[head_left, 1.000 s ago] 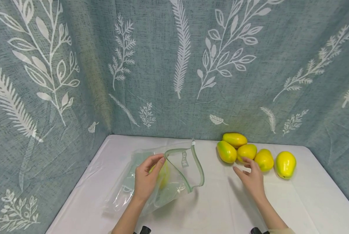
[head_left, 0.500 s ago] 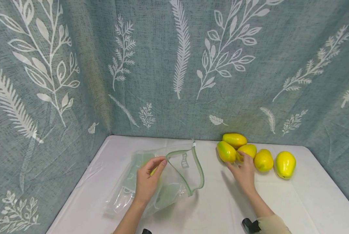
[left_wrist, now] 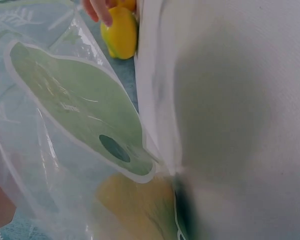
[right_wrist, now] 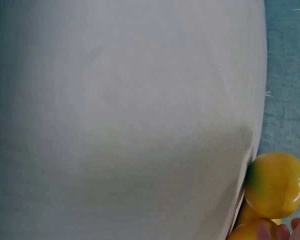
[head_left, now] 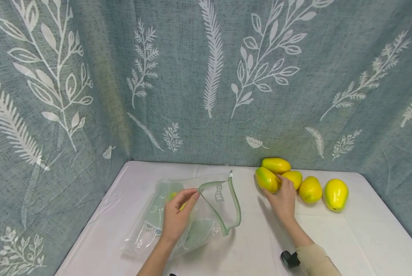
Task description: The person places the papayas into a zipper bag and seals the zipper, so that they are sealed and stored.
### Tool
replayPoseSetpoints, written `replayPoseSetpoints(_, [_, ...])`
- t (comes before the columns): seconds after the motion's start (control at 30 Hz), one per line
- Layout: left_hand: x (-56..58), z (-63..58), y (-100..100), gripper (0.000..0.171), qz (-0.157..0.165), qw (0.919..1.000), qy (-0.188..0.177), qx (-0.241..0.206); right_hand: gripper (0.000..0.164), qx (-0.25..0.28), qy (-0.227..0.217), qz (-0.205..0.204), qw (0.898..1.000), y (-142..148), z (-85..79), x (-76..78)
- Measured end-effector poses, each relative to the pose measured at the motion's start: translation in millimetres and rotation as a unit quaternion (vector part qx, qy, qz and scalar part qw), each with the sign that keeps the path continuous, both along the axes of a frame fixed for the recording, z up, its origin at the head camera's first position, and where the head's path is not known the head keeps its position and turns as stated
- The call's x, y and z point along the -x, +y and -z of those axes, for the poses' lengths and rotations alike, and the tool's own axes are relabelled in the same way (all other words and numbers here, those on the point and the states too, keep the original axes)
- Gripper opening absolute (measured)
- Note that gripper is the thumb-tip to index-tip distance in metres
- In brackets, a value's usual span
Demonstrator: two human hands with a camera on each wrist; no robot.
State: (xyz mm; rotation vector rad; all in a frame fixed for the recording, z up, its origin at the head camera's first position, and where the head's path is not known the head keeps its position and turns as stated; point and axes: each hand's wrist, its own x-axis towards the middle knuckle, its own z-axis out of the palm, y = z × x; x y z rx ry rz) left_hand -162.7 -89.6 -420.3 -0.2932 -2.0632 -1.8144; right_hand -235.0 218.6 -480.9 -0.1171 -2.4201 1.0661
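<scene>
One clear plastic bag (head_left: 200, 232) with a green-edged mouth, set on a white table (head_left: 252, 249); its rim is pinched between the thumb and fingers of the left hand (head_left: 177, 217), and the mouth is held gaping; a yellow fruit (left_wrist: 135, 202) is seen through the plastic. Five loose yellow fruits (head_left: 336, 194), to the right of the bag; the front-left fruit (head_left: 266, 179) is partly encircled by the curved right hand (head_left: 281, 201); whether the grip is firm cannot be told.
</scene>
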Motion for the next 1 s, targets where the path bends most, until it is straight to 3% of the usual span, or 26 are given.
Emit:
replayPoseSetpoints(0.6, [-0.3, 2.7, -0.8, 0.011, 0.002, 0.9999, 0.012, 0.001, 0.065, -0.049, -0.033, 0.014, 0.998, -5.8, -3.7, 8.4])
replayPoseSetpoints(0.8, [-0.8, 2.6, -0.4, 0.011, 0.004, 0.9999, 0.015, 0.003, 0.063, -0.041, -0.022, 0.008, 0.999, -3.2, -2.1, 9.7])
replayPoseSetpoints(1.0, [-1.1, 3.1, -1.0, 0.011, 0.005, 0.9999, 0.011, 0.004, 0.063, -0.014, -0.046, -0.002, 0.999, -0.6, -4.2, 6.4])
